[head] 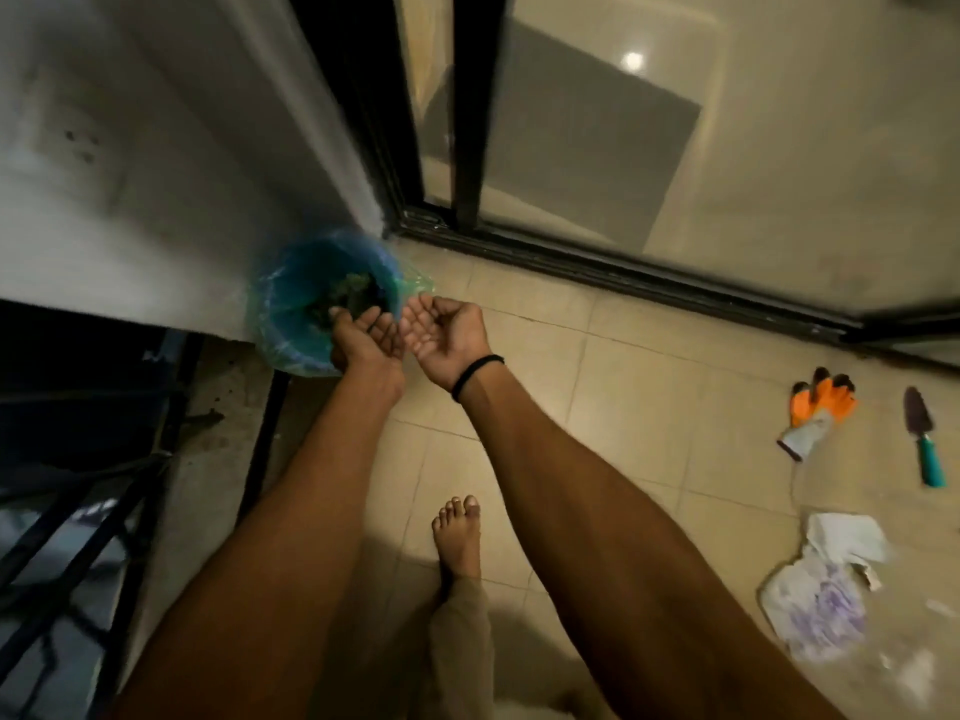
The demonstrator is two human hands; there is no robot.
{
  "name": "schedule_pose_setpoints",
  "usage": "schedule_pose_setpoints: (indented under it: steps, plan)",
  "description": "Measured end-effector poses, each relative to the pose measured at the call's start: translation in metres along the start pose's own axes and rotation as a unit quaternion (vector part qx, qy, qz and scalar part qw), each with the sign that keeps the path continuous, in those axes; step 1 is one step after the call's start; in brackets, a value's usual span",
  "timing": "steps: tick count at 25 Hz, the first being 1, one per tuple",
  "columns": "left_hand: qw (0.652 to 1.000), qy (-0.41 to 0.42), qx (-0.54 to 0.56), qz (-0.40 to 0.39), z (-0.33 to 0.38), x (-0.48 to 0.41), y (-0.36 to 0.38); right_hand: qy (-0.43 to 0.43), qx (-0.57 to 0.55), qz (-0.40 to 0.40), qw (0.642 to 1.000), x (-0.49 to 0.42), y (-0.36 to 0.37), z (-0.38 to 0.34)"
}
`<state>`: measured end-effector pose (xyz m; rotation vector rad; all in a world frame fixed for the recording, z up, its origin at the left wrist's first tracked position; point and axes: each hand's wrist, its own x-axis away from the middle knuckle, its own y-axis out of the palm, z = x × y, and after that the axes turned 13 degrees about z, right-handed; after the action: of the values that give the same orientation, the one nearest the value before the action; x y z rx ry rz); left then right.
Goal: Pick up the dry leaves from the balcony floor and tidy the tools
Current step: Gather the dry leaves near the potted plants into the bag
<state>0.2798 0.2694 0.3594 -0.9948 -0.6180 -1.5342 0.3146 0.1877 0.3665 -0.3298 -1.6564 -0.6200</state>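
Observation:
A small blue bin (291, 304) lined with a green plastic bag stands in the corner by the wall, with dark dry leaves (345, 293) heaped inside. My left hand (363, 337) is cupped palm up over the bin's near rim, fingers relaxed, holding nothing that I can see. My right hand (441, 330) is beside it, palm up and empty, just right of the bin. On the floor at the right lie orange and grey gloves (818, 407) and a trowel (922, 439) with a teal handle.
A crumpled white and purple cloth (826, 589) lies on the tiles at the lower right. The black sliding-door track (623, 272) runs along the far edge. A dark railing (78, 511) stands at the left. My bare foot (457, 532) is planted on the tiles.

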Motion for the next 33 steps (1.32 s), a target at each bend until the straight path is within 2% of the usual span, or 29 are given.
schedule_pose_setpoints:
  steps: [4, 9, 16, 23, 29, 31, 33]
  plan:
    - [0.994, 0.002, -0.098, -0.053, -0.071, 0.057, 0.014, -0.016, -0.090, 0.006, 0.996, 0.040, -0.078, -0.049]
    - [0.974, 0.008, -0.204, -0.100, -0.201, 0.151, 0.036, -0.070, -0.192, 0.017, 0.979, 0.085, -0.230, -0.116]
    - [0.910, 0.071, -0.361, -0.190, -0.406, 0.296, 0.025, -0.131, -0.318, 0.069, 0.936, 0.157, -0.478, -0.184]
    - [0.839, 0.103, -0.481, -0.233, -0.610, 0.422, -0.015, -0.129, -0.448, 0.124, 0.876, 0.206, -0.726, -0.205]
    - [0.768, 0.123, -0.564, -0.279, -0.756, 0.500, -0.043, -0.115, -0.546, 0.176, 0.811, 0.220, -0.893, -0.210]
    - [0.731, 0.159, -0.592, -0.301, -0.795, 0.516, -0.042, -0.107, -0.559, 0.194, 0.799, 0.218, -0.930, -0.216]
    - [0.675, 0.208, -0.623, -0.336, -0.834, 0.525, -0.037, -0.098, -0.572, 0.210, 0.787, 0.215, -0.960, -0.229]
